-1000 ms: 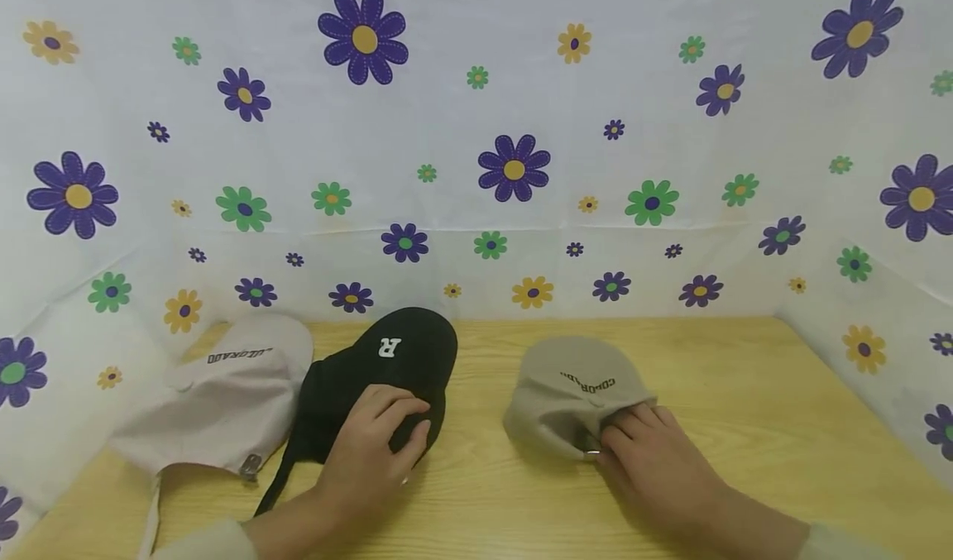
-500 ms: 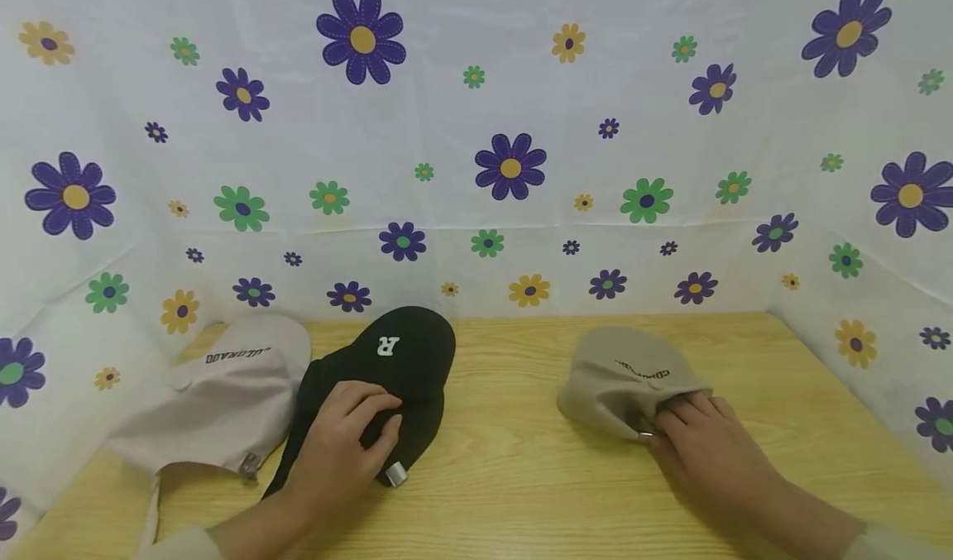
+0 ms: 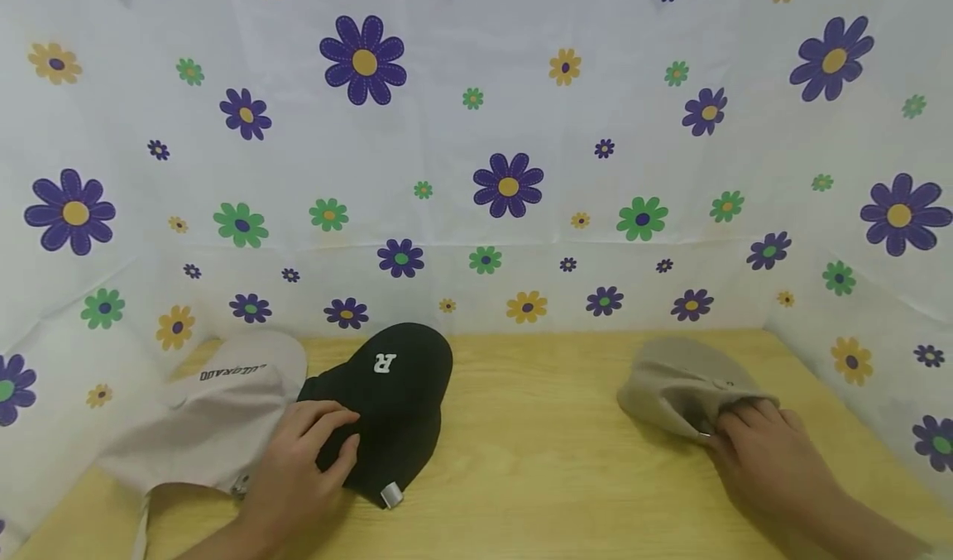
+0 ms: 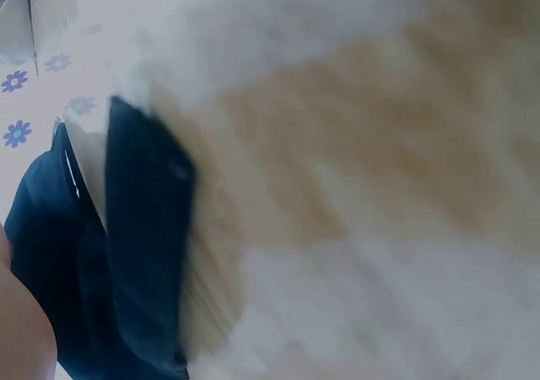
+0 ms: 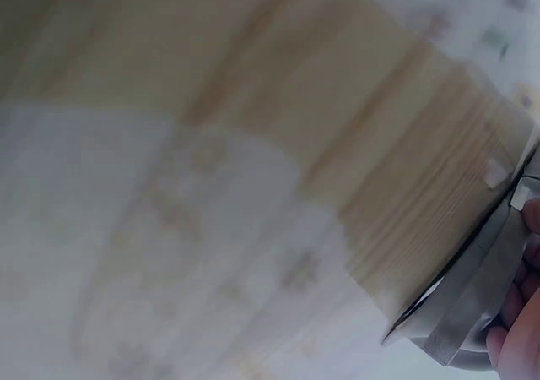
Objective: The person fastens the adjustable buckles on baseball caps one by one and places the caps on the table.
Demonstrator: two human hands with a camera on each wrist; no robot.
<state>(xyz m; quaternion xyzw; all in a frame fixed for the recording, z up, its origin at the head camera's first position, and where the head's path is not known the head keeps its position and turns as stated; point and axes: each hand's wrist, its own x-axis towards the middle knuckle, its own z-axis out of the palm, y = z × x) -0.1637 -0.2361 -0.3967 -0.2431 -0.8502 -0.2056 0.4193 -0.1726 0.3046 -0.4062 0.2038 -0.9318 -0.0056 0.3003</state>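
Note:
In the head view my right hand (image 3: 782,461) grips the khaki baseball cap (image 3: 670,378) by its back opening, with the fingers tucked inside. The right wrist view catches that cap (image 5: 472,287) at its edge, beside the curled fingers (image 5: 515,304). My left hand (image 3: 305,461) hovers over or touches the left side of the black baseball cap (image 3: 409,386), marked with a white R. A gap shows between its thumb and loosely bent fingers. Dark cloth of the black cap (image 4: 148,245) also fills the left part of the left wrist view.
A pale pinkish baseball cap (image 3: 201,428) lies at the far left, partly hidden behind my left hand. A silver clasp (image 3: 391,495) hangs from the black cap's strap. The wooden table (image 3: 521,461) is bordered by a flower-print cloth (image 3: 447,146).
My right hand has carried the khaki cap rightward, away from the black one. My left hand has drawn back to the left, uncovering the black cap's clasp.

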